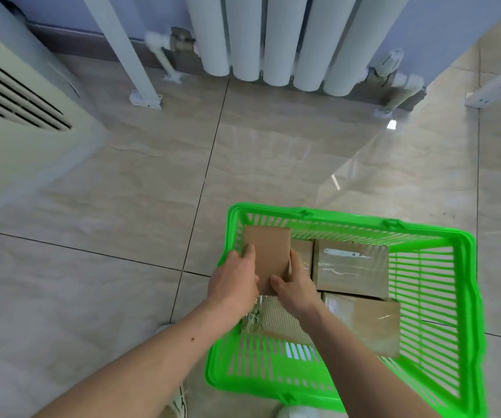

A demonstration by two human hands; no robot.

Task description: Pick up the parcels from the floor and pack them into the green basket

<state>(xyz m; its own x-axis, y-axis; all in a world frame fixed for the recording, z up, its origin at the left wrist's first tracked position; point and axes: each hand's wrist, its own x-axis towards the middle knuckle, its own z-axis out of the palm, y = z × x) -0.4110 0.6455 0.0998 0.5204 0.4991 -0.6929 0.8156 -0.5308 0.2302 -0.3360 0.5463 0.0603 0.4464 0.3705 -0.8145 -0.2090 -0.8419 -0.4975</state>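
Both my left hand (233,282) and right hand (296,289) are clamping a flat brown cardboard parcel (268,254), easing it level into the green slatted plastic basket's (466,245) ten-o'clock corner.

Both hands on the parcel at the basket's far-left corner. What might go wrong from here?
1. The plain parcel sits tilted over the green basket rim; it may catch there or tip out.
2. Left hand fingers lie between parcel and wall, so may get pinched.
3. Right hand may nudge the taped parcel.
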